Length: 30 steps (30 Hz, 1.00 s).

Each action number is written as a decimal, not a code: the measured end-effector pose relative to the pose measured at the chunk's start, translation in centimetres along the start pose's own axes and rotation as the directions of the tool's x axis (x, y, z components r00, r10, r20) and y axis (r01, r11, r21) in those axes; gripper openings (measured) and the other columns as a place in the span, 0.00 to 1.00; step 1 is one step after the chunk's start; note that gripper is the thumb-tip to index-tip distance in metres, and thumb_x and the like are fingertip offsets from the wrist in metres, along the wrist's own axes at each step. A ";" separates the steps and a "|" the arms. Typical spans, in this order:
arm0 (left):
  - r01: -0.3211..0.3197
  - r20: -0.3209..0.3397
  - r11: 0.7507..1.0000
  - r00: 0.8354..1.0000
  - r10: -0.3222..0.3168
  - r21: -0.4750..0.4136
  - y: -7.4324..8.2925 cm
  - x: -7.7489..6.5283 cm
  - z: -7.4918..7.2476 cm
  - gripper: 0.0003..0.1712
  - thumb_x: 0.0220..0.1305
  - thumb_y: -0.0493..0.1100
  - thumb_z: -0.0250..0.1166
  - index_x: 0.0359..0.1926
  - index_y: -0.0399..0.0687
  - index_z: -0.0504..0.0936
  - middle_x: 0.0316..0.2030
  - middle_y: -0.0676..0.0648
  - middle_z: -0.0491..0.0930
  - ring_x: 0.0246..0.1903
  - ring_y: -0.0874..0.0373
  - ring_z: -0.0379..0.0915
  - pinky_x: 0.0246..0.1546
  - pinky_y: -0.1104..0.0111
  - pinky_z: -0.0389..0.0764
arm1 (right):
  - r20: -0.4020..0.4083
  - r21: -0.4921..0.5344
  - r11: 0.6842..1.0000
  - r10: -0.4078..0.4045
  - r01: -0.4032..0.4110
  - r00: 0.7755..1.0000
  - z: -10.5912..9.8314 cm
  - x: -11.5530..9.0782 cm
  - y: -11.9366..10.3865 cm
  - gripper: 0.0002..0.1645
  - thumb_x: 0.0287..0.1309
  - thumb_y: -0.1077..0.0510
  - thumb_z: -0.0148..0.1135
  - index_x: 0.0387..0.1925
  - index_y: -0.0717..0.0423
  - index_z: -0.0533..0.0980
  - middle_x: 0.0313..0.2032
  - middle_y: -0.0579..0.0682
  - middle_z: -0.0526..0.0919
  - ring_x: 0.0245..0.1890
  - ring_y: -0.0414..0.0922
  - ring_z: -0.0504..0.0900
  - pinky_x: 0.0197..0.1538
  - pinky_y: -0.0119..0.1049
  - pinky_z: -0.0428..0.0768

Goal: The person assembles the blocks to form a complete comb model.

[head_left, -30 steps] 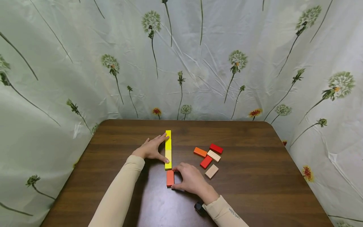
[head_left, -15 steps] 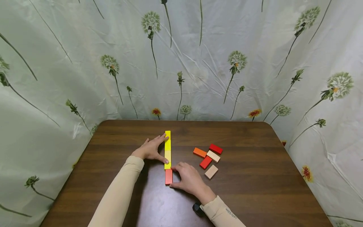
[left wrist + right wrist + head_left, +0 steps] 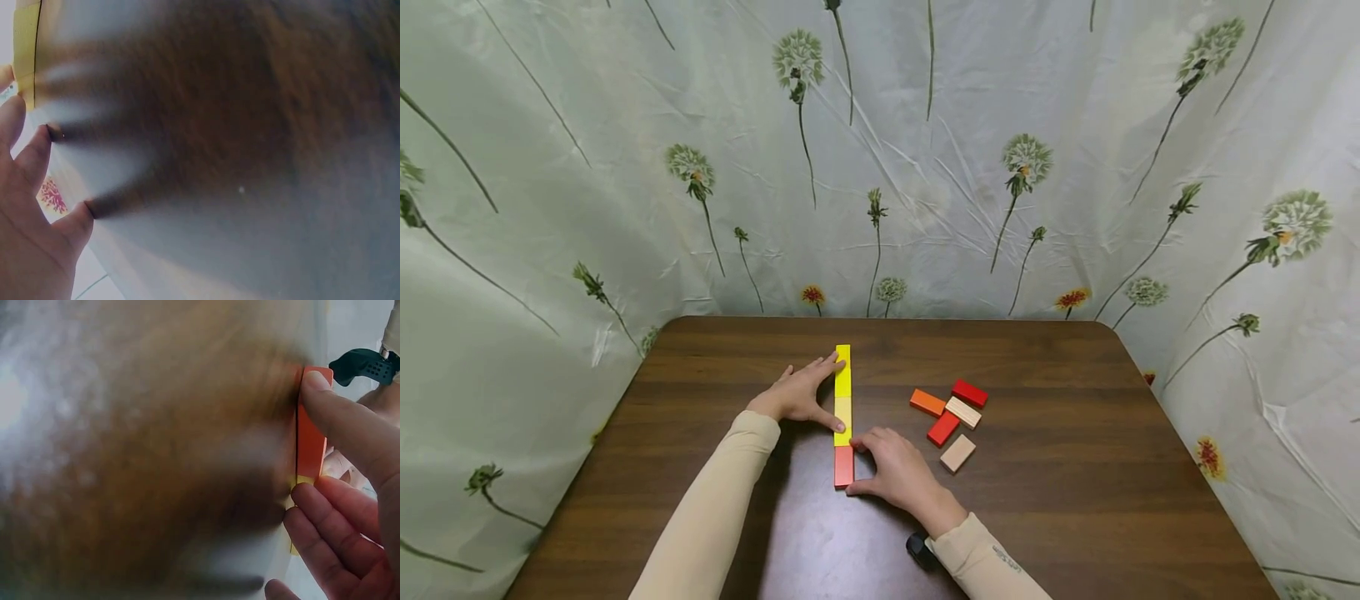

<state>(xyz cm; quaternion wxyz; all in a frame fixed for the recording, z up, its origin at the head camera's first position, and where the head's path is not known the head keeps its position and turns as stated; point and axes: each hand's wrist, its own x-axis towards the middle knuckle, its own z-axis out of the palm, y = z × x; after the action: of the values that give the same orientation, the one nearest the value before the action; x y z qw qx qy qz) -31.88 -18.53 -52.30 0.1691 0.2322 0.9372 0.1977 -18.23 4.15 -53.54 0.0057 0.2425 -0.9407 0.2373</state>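
Observation:
A straight row of yellow blocks (image 3: pixel 844 408) lies on the brown table (image 3: pixel 1060 500). At its near end an orange-red block (image 3: pixel 843 468) continues the line, touching the last yellow one. My left hand (image 3: pixel 797 395) spreads along the row's left side, thumb on the nearer yellow and index finger on the farther one. Its other fingertips touch the table in the left wrist view. My right hand (image 3: pixel 906 475) holds the orange-red block by its right side, thumb at the near end and fingers by the joint with the yellow.
Right of the row lie an orange block (image 3: pixel 928 402), two red blocks (image 3: pixel 970 393), a ridged pale wooden block (image 3: pixel 963 412) and a plain pale block (image 3: pixel 958 454). A flower-print curtain (image 3: pixel 925 208) hangs behind the table. A dark watch band (image 3: pixel 362 366) shows in the right wrist view.
My right hand has slid the orange-red block slightly forward and left, closing the small gap to the yellow row. The left hand stays in place on the yellow blocks.

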 end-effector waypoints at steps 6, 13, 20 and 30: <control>-0.026 -0.013 1.000 1.000 0.027 0.015 -0.1 -0.2 0.0 0.72 0.48 0.72 0.82 0.86 0.52 0.58 0.88 0.45 0.47 0.86 0.39 0.46 0.77 0.23 0.42 | -0.013 -0.003 1.000 0.001 -0.001 1.000 0.1 0.1 -0.2 0.36 0.43 0.43 0.90 0.52 0.53 0.86 0.41 0.44 0.85 0.43 0.42 0.83 0.50 0.39 0.85; -0.041 -0.018 0.999 0.999 0.041 0.021 0.0 -0.5 0.1 0.70 0.50 0.72 0.81 0.85 0.51 0.59 0.87 0.44 0.50 0.86 0.39 0.45 0.77 0.23 0.42 | -0.032 -0.006 1.000 0.009 -0.010 0.999 0.2 0.0 -0.2 0.36 0.42 0.43 0.91 0.51 0.52 0.87 0.41 0.44 0.86 0.44 0.42 0.84 0.49 0.40 0.86; -0.064 -0.026 0.997 0.998 0.065 0.045 0.2 -0.7 0.0 0.69 0.49 0.73 0.81 0.85 0.52 0.61 0.86 0.42 0.52 0.86 0.38 0.47 0.76 0.22 0.44 | -0.042 -0.009 1.000 0.006 -0.007 0.999 0.1 -0.2 -0.1 0.35 0.42 0.42 0.91 0.52 0.51 0.89 0.42 0.45 0.87 0.44 0.43 0.84 0.48 0.42 0.87; -0.107 -0.026 0.993 0.994 0.109 0.042 -0.3 -0.9 0.3 0.64 0.51 0.74 0.79 0.83 0.54 0.66 0.86 0.42 0.51 0.86 0.38 0.47 0.76 0.22 0.46 | -0.034 0.029 0.999 0.020 -0.019 0.999 0.2 0.0 0.1 0.36 0.41 0.43 0.91 0.51 0.52 0.89 0.44 0.45 0.88 0.46 0.45 0.85 0.51 0.44 0.86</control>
<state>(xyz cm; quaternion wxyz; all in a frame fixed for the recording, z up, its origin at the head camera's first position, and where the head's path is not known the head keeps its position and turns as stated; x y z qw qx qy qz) -31.12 -19.15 -52.48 0.1400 0.2832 0.9294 0.1908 -18.27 4.16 -53.76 0.0160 0.2294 -0.9392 0.2550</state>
